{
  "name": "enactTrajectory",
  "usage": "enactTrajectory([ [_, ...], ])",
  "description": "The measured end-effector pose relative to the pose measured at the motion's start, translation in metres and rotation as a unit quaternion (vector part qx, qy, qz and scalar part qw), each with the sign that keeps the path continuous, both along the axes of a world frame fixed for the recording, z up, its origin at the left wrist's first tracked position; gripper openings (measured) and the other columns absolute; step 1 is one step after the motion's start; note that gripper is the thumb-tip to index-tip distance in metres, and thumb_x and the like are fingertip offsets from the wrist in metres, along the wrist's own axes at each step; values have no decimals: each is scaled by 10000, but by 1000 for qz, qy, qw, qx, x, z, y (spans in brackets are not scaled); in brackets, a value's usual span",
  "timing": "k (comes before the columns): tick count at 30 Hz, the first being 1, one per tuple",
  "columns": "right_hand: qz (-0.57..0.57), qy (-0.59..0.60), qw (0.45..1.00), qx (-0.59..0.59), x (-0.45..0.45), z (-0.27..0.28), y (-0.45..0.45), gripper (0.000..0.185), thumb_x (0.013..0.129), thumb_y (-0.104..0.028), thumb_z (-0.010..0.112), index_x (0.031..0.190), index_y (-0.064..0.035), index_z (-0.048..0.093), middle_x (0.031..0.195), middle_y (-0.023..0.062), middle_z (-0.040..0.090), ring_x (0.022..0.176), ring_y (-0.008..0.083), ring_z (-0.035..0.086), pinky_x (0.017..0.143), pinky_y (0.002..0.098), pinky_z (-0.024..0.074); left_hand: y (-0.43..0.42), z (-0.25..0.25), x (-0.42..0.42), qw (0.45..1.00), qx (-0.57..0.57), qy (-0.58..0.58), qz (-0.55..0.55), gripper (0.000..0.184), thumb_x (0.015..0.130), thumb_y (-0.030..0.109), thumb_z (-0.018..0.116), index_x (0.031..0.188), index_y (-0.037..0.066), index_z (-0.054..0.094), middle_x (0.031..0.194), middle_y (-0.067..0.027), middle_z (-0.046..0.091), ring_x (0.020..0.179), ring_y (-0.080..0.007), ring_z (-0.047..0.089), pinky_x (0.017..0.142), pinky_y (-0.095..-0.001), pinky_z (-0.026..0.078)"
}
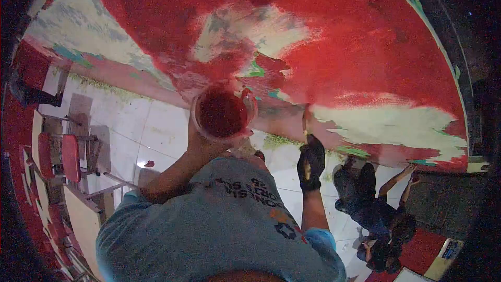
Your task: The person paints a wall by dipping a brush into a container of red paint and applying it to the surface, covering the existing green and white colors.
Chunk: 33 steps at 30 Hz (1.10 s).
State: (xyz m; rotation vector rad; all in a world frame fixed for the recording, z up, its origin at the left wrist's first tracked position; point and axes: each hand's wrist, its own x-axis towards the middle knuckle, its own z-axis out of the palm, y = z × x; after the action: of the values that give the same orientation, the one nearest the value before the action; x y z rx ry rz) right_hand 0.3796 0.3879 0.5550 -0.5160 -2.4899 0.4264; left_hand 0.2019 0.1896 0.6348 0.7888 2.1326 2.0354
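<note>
My left hand grips a clear cup with red paint inside, in front of my chest and close to the wall. My right hand, in a black glove, is closed round a brush whose handle shows through the fingers. The brush's bristle end points up at the lower part of the wall. That wall is covered in red paint, with cream patches and small green and blue marks.
On the right a co-worker is low down by the wall, arms reaching to its lower edge near a dark panel. Chairs with red seats stand at the left on the white tiled floor. A red spot lies on the tiles.
</note>
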Motion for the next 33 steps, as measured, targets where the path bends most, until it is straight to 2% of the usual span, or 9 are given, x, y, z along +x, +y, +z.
enactTrajectory([
  [5, -132, 25, 983, -126, 12, 41, -12, 258, 784, -97, 489, 1020, 1, 525, 997, 144, 552, 910, 287, 518, 839, 336, 377, 4, 2, 2, 999, -33, -7, -16, 970, 424, 217, 841, 1193, 23, 281, 1154, -125, 420, 1071, -232, 434, 917, -357, 355],
  [7, -181, -116, 953, 212, 40, 37, 5, 234, 812, -95, 486, 1009, 31, 507, 1038, 129, 536, 954, 260, 504, 875, 327, 353, 5, 0, -1, 999, 9, -19, -47, 990, 419, 217, 840, 1201, 22, 266, 1157, -130, 415, 1079, -242, 427, 920, -357, 350],
  [9, -221, 21, 975, 28, 38, 65, 3, 247, 845, -92, 446, 1074, -23, 505, 1059, 140, 542, 995, 247, 518, 869, 348, 375, 6, -15, -4, 997, 0, -52, -53, 987, 421, 227, 838, 1201, 21, 269, 1151, -138, 419, 1072, -250, 433, 913, -361, 356],
  [10, -169, -160, 924, 303, 42, 91, 12, 220, 824, -91, 492, 1034, -25, 505, 1017, 132, 551, 928, 230, 549, 809, 361, 422, 6, -21, -5, 994, -11, -86, -60, 985, 424, 237, 836, 1202, 21, 272, 1144, -145, 423, 1065, -259, 439, 906, -364, 362],
  [11, -164, -165, 924, 304, 25, 121, -1, 220, 824, -91, 492, 1034, -25, 505, 1017, 132, 551, 928, 230, 549, 809, 361, 422, 6, -21, -5, 994, -11, -92, -57, 985, 424, 237, 836, 1202, 21, 272, 1144, -145, 423, 1065, -259, 439, 906, -364, 362],
  [12, -60, 101, 992, 35, -6, 152, -21, 223, 806, -84, 515, 1018, -20, 492, 981, 127, 552, 897, 230, 556, 783, 363, 437, 7, -20, -4, 997, 11, -45, -63, 973, 430, 247, 833, 1200, 20, 283, 1135, -154, 427, 1056, -268, 446, 897, -368, 368],
  [13, 48, 349, 904, -243, -29, 172, -36, 230, 789, -77, 537, 1003, -15, 479, 944, 122, 554, 866, 230, 563, 758, 364, 452, 8, -19, -4, 997, 32, 1, -69, 961, 435, 257, 830, 1198, 19, 295, 1126, -163, 432, 1046, -278, 453, 887, -371, 374],
  [17, 101, 203, 950, -213, -61, 207, -57, 257, 744, -37, 577, 975, -12, 467, 885, 92, 537, 829, 226, 565, 759, 341, 449, 7, -6, -3, 990, 2, 136, -46, 943, 446, 273, 825, 1195, 17, 311, 1120, -173, 435, 1027, -293, 467, 871, -373, 385],
  [33, 196, -14, 970, -140, -128, 189, -67, 158, 726, -22, 590, 877, -22, 545, 775, 60, 593, 694, 109, 568, 620, 240, 455, 11, -19, 0, 979, 150, -96, -103, 888, 459, 166, 827, 1178, -3, 332, 1099, -125, 479, 1032, -192, 474, 894, -320, 374],
])
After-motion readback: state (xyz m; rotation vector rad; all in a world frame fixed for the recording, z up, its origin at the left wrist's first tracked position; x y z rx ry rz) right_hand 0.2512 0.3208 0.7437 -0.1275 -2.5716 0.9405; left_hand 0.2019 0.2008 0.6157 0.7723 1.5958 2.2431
